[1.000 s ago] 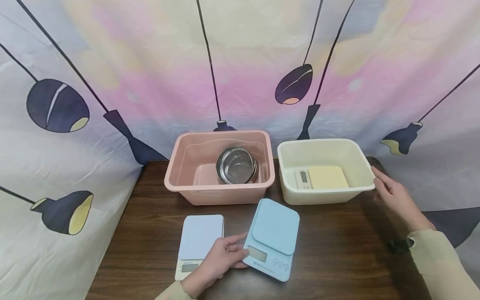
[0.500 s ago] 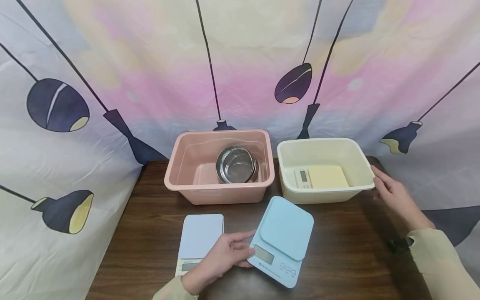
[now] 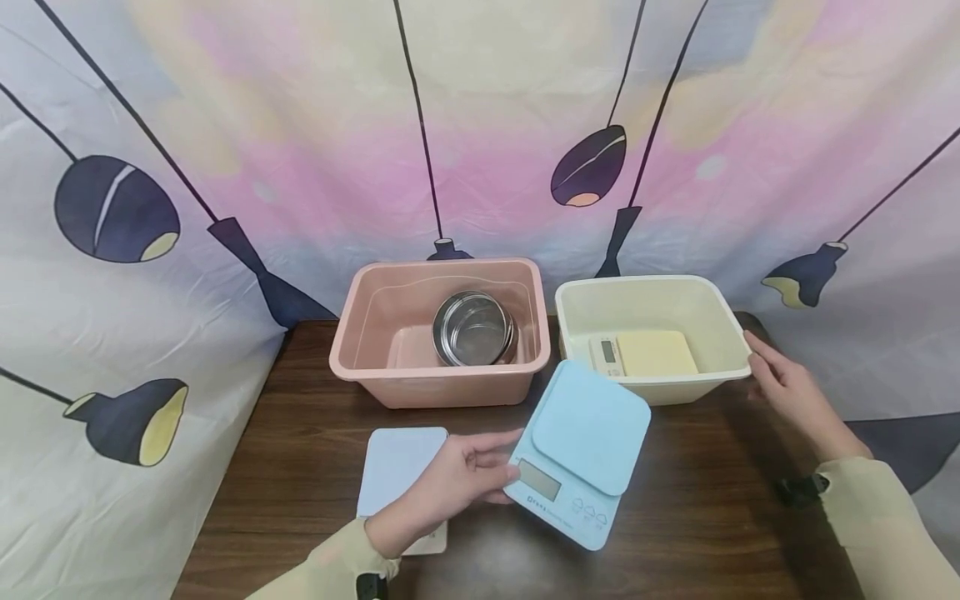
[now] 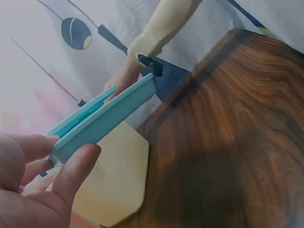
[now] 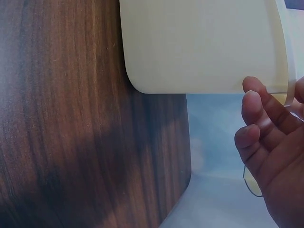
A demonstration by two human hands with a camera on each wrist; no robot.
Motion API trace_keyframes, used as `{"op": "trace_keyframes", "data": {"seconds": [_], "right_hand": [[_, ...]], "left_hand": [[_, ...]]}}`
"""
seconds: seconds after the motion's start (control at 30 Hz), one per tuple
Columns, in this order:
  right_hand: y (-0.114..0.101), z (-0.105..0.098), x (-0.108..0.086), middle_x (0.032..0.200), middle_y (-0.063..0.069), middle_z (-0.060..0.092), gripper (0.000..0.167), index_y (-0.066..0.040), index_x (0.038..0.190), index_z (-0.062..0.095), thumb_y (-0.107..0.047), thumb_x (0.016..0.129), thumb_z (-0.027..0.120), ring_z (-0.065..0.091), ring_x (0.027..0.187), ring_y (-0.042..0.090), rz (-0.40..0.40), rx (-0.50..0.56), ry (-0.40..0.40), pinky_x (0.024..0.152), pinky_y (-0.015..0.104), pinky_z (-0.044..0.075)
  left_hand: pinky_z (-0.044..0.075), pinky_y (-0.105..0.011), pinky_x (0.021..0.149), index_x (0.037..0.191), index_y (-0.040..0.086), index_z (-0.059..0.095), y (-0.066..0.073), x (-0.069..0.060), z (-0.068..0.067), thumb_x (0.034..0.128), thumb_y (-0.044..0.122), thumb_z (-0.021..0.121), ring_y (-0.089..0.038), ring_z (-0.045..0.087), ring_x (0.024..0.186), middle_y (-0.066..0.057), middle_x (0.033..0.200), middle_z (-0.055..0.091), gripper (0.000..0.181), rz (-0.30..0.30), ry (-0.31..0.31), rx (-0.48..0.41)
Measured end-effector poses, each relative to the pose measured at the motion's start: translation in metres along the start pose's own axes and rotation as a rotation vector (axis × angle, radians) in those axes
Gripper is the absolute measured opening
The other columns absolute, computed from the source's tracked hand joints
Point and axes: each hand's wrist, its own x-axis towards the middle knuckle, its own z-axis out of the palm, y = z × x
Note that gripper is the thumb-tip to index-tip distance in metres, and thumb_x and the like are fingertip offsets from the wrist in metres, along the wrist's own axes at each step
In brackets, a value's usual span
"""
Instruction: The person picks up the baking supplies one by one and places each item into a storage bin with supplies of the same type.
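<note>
My left hand (image 3: 457, 479) pinches a light-blue kitchen scale (image 3: 592, 433) by its left edge, beside the display. The scale is tilted and raised off the table; its far corner overlaps the cream basin's front rim in the head view. Seen edge-on in the left wrist view, the blue scale (image 4: 104, 116) sits between thumb and fingers. My right hand (image 3: 791, 396) holds the right rim of the cream basin (image 3: 678, 390), fingers under the rim against the outer wall (image 5: 204, 52). Inside that basin lies a yellow-topped scale (image 3: 656, 354). A white scale (image 3: 401, 467) lies partly hidden under my left forearm.
Left of the cream basin stands a pink basin (image 3: 442, 387) with round steel containers (image 3: 474, 329) in its right part. Both basins stand at the back of the dark wooden table (image 3: 300, 450), before a patterned cloth (image 3: 480, 125).
The blue scale has risen and moved right and away from me in my left hand, towards the cream basin. My right hand has stayed at the rim.
</note>
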Motion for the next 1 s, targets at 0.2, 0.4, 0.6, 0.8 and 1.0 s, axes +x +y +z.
{"op": "trace_keyframes", "data": {"seconds": [0.2,0.4,0.6,0.8,1.0], "right_hand": [[0.000,-0.001,-0.001,0.076,0.009,0.063,0.054,-0.002,0.162,0.031,-0.025,0.114,0.040,0.058,0.064,0.018,0.015,-0.001,-0.009,0.057,0.023,0.042],[-0.002,-0.001,-0.001,0.090,0.018,0.065,0.056,-0.005,0.163,0.028,-0.029,0.114,0.040,0.059,0.067,0.016,0.039,0.011,-0.033,0.058,0.023,0.046],[-0.001,0.000,-0.002,0.090,0.017,0.065,0.056,-0.005,0.164,0.027,-0.028,0.114,0.039,0.060,0.068,0.017,0.048,0.014,-0.042,0.057,0.023,0.048],[-0.001,0.000,-0.002,0.088,0.015,0.063,0.056,-0.005,0.164,0.027,-0.028,0.114,0.039,0.058,0.067,0.015,0.032,0.013,-0.033,0.057,0.023,0.048],[-0.001,0.000,-0.003,0.082,0.012,0.063,0.055,-0.004,0.163,0.029,-0.028,0.114,0.038,0.056,0.065,0.012,0.024,0.013,-0.021,0.056,0.024,0.046]], "left_hand": [[0.064,-0.048,0.085,0.147,-0.002,0.056,0.021,0.014,0.001,0.0986,0.003,0.068,-0.028,0.075,0.101,-0.025,0.125,0.071,0.050,0.018,-0.028,0.044],[0.064,-0.049,0.085,0.147,-0.003,0.055,0.044,0.032,-0.001,0.0992,0.002,0.067,-0.030,0.075,0.103,-0.026,0.127,0.070,0.050,0.045,-0.057,0.076],[0.063,-0.047,0.087,0.150,-0.001,0.054,0.065,0.054,0.000,0.0977,-0.003,0.068,-0.029,0.075,0.104,-0.025,0.130,0.069,0.054,0.033,-0.072,0.058],[0.063,-0.046,0.088,0.150,0.001,0.054,0.079,0.079,0.002,0.0957,-0.008,0.069,-0.025,0.075,0.100,-0.025,0.129,0.069,0.056,0.000,-0.044,0.017],[0.061,-0.049,0.092,0.151,0.000,0.053,0.088,0.106,0.003,0.0969,-0.009,0.067,-0.024,0.075,0.098,-0.028,0.129,0.068,0.056,0.003,-0.027,-0.018]]}}
